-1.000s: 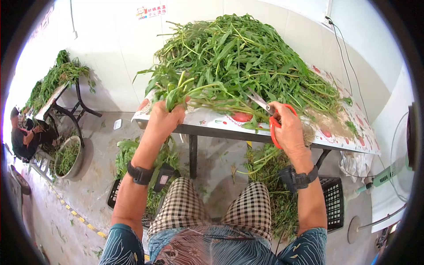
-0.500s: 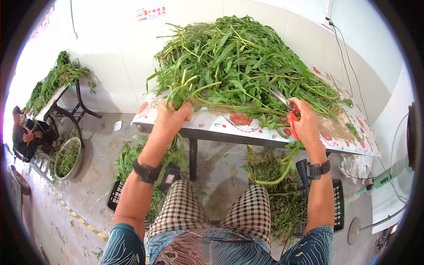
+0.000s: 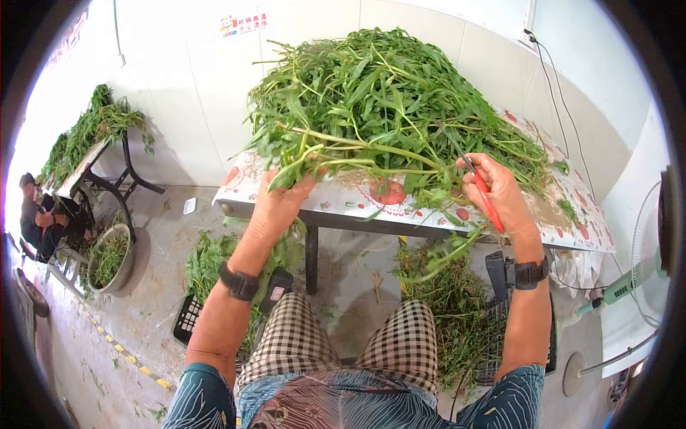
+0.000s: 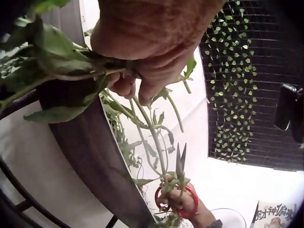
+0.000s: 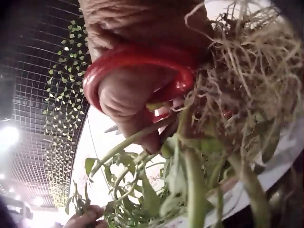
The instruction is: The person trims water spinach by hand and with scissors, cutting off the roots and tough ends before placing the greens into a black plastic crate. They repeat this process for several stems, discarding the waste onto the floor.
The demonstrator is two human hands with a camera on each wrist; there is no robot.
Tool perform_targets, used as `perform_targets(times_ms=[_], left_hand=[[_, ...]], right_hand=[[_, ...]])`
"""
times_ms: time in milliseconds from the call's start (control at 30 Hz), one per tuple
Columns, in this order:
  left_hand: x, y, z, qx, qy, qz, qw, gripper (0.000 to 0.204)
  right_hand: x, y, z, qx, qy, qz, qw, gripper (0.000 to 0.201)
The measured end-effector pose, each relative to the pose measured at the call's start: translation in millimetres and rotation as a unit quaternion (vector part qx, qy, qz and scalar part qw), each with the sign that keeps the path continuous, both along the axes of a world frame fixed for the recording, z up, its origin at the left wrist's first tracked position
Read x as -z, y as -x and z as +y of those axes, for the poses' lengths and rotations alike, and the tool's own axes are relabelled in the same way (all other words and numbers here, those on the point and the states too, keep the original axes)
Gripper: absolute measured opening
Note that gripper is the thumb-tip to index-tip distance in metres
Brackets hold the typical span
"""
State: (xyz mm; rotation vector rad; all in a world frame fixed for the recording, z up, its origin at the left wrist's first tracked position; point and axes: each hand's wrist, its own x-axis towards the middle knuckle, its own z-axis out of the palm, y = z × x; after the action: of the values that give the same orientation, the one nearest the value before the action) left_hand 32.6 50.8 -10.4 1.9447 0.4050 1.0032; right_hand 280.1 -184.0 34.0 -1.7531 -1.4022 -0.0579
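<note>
My left hand [image 3: 284,196] grips a bunch of green leafy stems [image 3: 357,151] at the near edge of the table [image 3: 343,204], and the wrist view shows its fingers [image 4: 142,71] curled round them. My right hand [image 3: 496,187] holds the bunch's other end together with red-handled scissors [image 3: 489,204]. In the right wrist view the scissors' red handle [image 5: 137,57] loops round a finger, with pale tangled roots [image 5: 237,80] beside it. The scissor blades [image 4: 179,164] look shut. A big pile of the same greens [image 3: 389,89] covers the table behind.
Under the table lie cut trimmings [image 3: 443,300] and black crates [image 3: 187,314] with greens. At the left are another table heaped with greens [image 3: 93,132], a basin [image 3: 111,254] and a seated person [image 3: 39,222]. A fan [image 3: 643,264] stands at the right.
My right hand has moved right and a little up along the table edge, turning the scissors downward. The left hand has lifted the bunch slightly. A stem now hangs below the edge.
</note>
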Motion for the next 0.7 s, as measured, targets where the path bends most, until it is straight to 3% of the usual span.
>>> perform_targets(times_ms=[100, 200, 333, 367, 467, 500, 567, 667, 700], left_hand=[[-5, -6, -9, 0.024, -0.084, -0.056, 0.995, 0.021], [-2, -13, -5, -0.093, -0.282, -0.054, 0.954, 0.018], [-3, -18, -10, -0.010, -0.228, -0.107, 0.968, 0.018], [-8, -16, -14, -0.042, -0.365, -0.086, 0.926, 0.021], [-2, -23, -19, -0.029, -0.413, 0.045, 0.909, 0.024], [2, -27, -17, 0.002, -0.417, 0.094, 0.904, 0.026], [10, -31, -17, -0.020, -0.425, 0.128, 0.896, 0.028], [13, -35, -19, -0.023, -0.443, 0.124, 0.888, 0.032], [11, -34, -20, -0.012, -0.449, 0.126, 0.884, 0.032]], right_hand=[[-18, 8, -8, -0.055, 0.041, 0.097, 0.993, 0.034], [-33, 19, -10, -0.055, 0.107, 0.146, 0.982, 0.034], [-25, 13, -7, -0.080, 0.131, 0.187, 0.970, 0.034], [-21, 9, -5, -0.090, 0.132, 0.199, 0.967, 0.034], [-18, 2, -2, -0.124, 0.110, 0.232, 0.958, 0.034], [-19, 2, -1, -0.109, 0.124, 0.229, 0.959, 0.034], [-23, 5, 1, -0.076, 0.152, 0.223, 0.960, 0.033], [-18, 5, 17, 0.040, 0.234, -0.001, 0.971, 0.034], [-5, 4, 24, 0.057, 0.197, -0.125, 0.971, 0.036]])
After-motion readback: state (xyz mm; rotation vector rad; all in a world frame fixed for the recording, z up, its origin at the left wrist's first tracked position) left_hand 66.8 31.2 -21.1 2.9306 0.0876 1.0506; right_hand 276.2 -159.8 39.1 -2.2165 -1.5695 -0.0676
